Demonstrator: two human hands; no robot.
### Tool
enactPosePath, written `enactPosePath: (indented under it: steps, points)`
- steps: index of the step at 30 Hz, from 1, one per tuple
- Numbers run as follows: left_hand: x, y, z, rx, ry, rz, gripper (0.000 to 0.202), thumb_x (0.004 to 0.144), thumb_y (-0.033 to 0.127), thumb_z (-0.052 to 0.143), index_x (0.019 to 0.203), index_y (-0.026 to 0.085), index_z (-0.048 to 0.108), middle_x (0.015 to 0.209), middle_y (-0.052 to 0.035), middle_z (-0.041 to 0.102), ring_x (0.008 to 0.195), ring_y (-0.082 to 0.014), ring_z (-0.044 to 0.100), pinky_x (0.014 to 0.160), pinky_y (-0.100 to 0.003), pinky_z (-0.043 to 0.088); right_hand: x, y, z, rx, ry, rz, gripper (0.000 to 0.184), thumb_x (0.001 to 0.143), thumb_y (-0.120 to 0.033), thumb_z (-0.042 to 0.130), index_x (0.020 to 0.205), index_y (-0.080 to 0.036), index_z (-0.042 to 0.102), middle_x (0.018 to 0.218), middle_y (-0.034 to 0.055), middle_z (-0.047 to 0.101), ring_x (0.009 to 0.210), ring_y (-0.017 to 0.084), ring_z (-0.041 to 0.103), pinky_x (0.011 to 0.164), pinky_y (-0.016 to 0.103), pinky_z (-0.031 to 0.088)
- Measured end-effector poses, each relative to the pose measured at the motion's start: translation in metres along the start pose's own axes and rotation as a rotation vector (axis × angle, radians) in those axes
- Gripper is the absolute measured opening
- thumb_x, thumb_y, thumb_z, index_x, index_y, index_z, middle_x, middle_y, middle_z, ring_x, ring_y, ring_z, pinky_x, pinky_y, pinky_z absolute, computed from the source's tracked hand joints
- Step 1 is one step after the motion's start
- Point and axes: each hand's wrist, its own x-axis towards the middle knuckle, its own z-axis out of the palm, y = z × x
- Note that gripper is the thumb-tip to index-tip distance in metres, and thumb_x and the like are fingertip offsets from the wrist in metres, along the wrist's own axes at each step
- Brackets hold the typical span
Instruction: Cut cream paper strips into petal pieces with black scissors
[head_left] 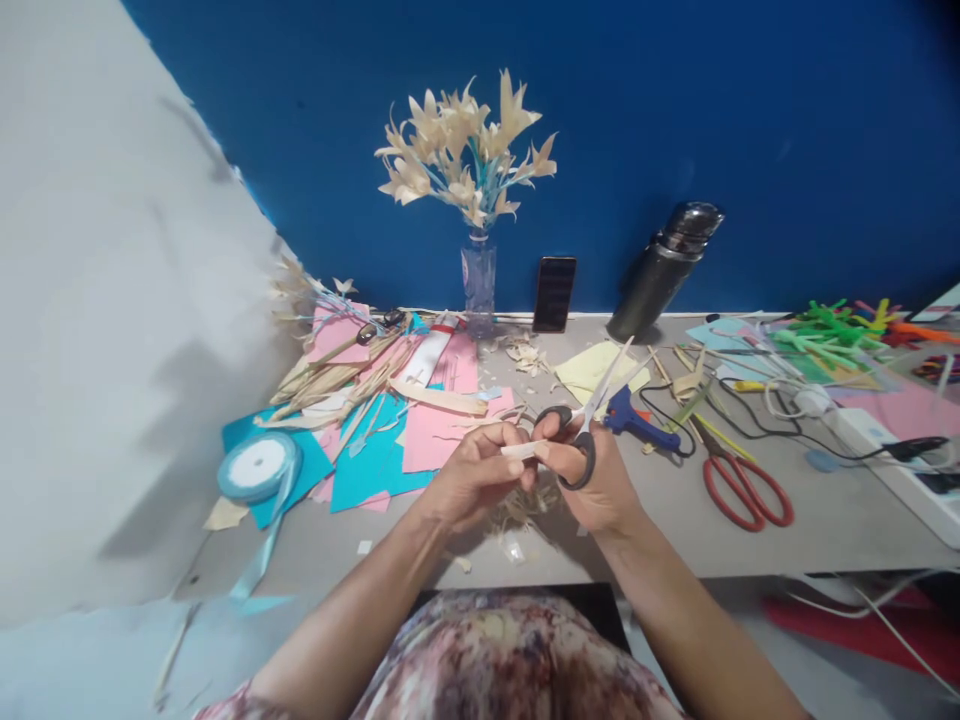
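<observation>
Low over the front of the table, my left hand (480, 470) pinches a small pale strip (523, 451), perhaps dried husk, between thumb and fingers. My right hand (604, 490) has black-handled scissors (598, 388) hooked on its fingers, their blades parted and pointing up and away from the strip. The right thumb and fingertips also touch the strip's right end. Just beyond the right hand lies a blue glue gun (640, 420). Shavings and scraps (517, 512) lie beneath both hands.
Dried husk strips (439, 396) and pink and blue sheets (379, 455) spread to the left, near a ribbon roll (259, 465). Husk flowers (465, 140) stand in a bottle (478, 280). A phone (554, 294), flask (660, 275), red-handled scissors (742, 490) and power strip (900, 465) are around.
</observation>
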Motion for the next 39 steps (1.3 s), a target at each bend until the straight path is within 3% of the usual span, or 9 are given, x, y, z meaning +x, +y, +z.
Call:
enactPosePath:
  steps: [4,8,14,17,21,26,33,36,39]
  points:
    - [-0.003,-0.001,0.005,-0.064,0.037,-0.011,0.031,0.065,0.031,0.081,0.083,0.015,0.06,0.074,-0.0042,0.065,0.069,-0.0165,0.06,0.066,-0.028,0.044,0.002,0.004,-0.001,0.056,-0.014,0.011,0.022,0.07,-0.024,0.076,0.081,-0.02,0.058,0.064,-0.0031,0.061,0.047,0.014,0.059,0.04,0.025,0.049]
    - [-0.001,-0.006,0.01,0.034,0.166,0.024,0.027,0.07,0.029,0.08,0.073,0.014,0.058,0.065,-0.0024,0.062,0.063,-0.0127,0.057,0.065,-0.025,0.041,0.003,0.007,-0.002,-0.021,0.082,-0.047,0.022,0.068,-0.019,0.077,0.079,-0.019,0.059,0.063,-0.0039,0.061,0.047,0.011,0.056,0.044,0.022,0.048]
    - [0.0,-0.004,0.011,-0.12,0.034,-0.017,0.03,0.068,0.033,0.08,0.079,0.016,0.057,0.075,-0.0041,0.064,0.071,-0.0169,0.061,0.07,-0.03,0.046,0.0,0.002,-0.005,0.067,0.033,-0.002,0.022,0.071,-0.025,0.076,0.079,-0.02,0.056,0.064,-0.0034,0.06,0.047,0.013,0.057,0.04,0.024,0.048]
    - [0.002,-0.002,0.013,-0.118,0.067,-0.05,0.04,0.065,0.04,0.082,0.088,0.017,0.059,0.076,-0.0045,0.065,0.072,-0.0181,0.062,0.069,-0.03,0.048,0.0,0.002,-0.007,0.021,0.066,0.007,0.022,0.072,-0.026,0.076,0.082,-0.02,0.057,0.059,-0.0044,0.058,0.045,0.013,0.056,0.04,0.024,0.048]
    - [0.009,-0.005,0.016,-0.032,0.173,-0.032,0.026,0.072,0.03,0.078,0.074,0.014,0.058,0.064,-0.0019,0.061,0.061,-0.0112,0.056,0.065,-0.024,0.044,0.001,0.003,-0.009,-0.091,0.123,-0.033,0.021,0.071,-0.023,0.076,0.08,-0.019,0.058,0.06,-0.0037,0.06,0.048,0.012,0.058,0.045,0.022,0.048]
    - [0.012,-0.009,0.012,-0.134,0.087,-0.014,0.022,0.073,0.027,0.074,0.068,0.014,0.057,0.066,-0.003,0.059,0.066,-0.0137,0.056,0.069,-0.027,0.044,0.001,-0.002,-0.007,-0.017,0.113,-0.01,0.021,0.07,-0.023,0.077,0.08,-0.019,0.058,0.065,-0.003,0.061,0.048,0.011,0.058,0.047,0.022,0.05]
    - [0.008,-0.008,0.008,-0.156,0.113,-0.033,0.04,0.066,0.05,0.076,0.082,0.016,0.06,0.08,-0.007,0.063,0.076,-0.0205,0.059,0.075,-0.035,0.046,0.005,0.004,-0.01,0.028,0.098,0.001,0.024,0.07,-0.025,0.076,0.081,-0.02,0.056,0.06,-0.0042,0.059,0.047,0.012,0.057,0.041,0.022,0.046]
    - [0.009,-0.008,0.008,-0.031,0.175,-0.031,0.03,0.069,0.037,0.079,0.076,0.015,0.061,0.071,-0.0045,0.063,0.069,-0.0155,0.057,0.072,-0.029,0.043,0.006,0.009,-0.011,-0.035,0.112,-0.039,0.022,0.071,-0.023,0.076,0.081,-0.019,0.057,0.061,-0.0036,0.06,0.048,0.012,0.058,0.046,0.022,0.048]
    - [0.008,-0.006,0.006,-0.052,0.121,-0.014,0.024,0.071,0.029,0.078,0.069,0.014,0.06,0.068,-0.0041,0.061,0.069,-0.0148,0.056,0.075,-0.029,0.043,0.005,0.008,-0.01,0.01,0.064,-0.032,0.022,0.071,-0.023,0.076,0.081,-0.019,0.057,0.064,-0.0029,0.062,0.051,0.012,0.06,0.048,0.022,0.048]
